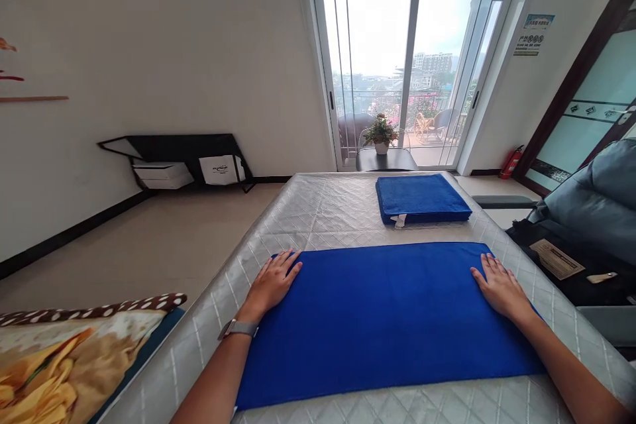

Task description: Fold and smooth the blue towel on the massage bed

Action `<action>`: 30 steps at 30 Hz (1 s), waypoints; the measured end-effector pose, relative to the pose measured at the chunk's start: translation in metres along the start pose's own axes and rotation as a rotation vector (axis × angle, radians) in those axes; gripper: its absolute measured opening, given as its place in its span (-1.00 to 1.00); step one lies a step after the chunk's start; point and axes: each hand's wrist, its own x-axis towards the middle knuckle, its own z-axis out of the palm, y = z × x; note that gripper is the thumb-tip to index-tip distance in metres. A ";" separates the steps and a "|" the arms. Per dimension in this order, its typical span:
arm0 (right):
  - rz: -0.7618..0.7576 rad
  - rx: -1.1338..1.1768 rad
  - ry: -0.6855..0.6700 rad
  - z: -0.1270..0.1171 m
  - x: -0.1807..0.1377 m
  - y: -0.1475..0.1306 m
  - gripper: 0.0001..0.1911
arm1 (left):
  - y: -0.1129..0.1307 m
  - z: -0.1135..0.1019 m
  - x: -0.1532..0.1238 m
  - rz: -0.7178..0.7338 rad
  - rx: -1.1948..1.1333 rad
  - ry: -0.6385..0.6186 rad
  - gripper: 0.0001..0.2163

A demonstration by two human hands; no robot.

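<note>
A blue cloth (387, 318) lies spread flat across the quilted mattress, its long side running left to right. My left hand (273, 281) rests open on its far left corner, fingers pointing away; a watch is on that wrist. At the far right corner, my right hand (499, 285) also lies open with the fingers spread, palm down on the cloth. Beyond the spread cloth sits a neat stack of folded blue cloths (422, 195), with a white tag (399, 220) at its front edge.
Quilted silver-grey mattress (338, 205) carries the cloths. Patterned bedding (99, 351) is at lower left. A chair with a potted plant (381, 136) stands before the glass door. On the right are a dark padded seat (591, 205) and a fire extinguisher (511, 162).
</note>
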 end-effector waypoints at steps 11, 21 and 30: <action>-0.001 0.011 0.012 0.002 0.000 0.001 -0.16 | 0.002 -0.003 -0.001 -0.003 -0.016 -0.001 -0.47; 0.020 -0.121 0.100 -0.021 -0.011 -0.020 -0.26 | 0.008 -0.009 -0.004 -0.012 -0.048 0.006 -0.47; -0.557 0.068 0.054 -0.070 -0.099 -0.227 -0.31 | 0.008 -0.008 -0.004 -0.012 -0.083 0.037 -0.50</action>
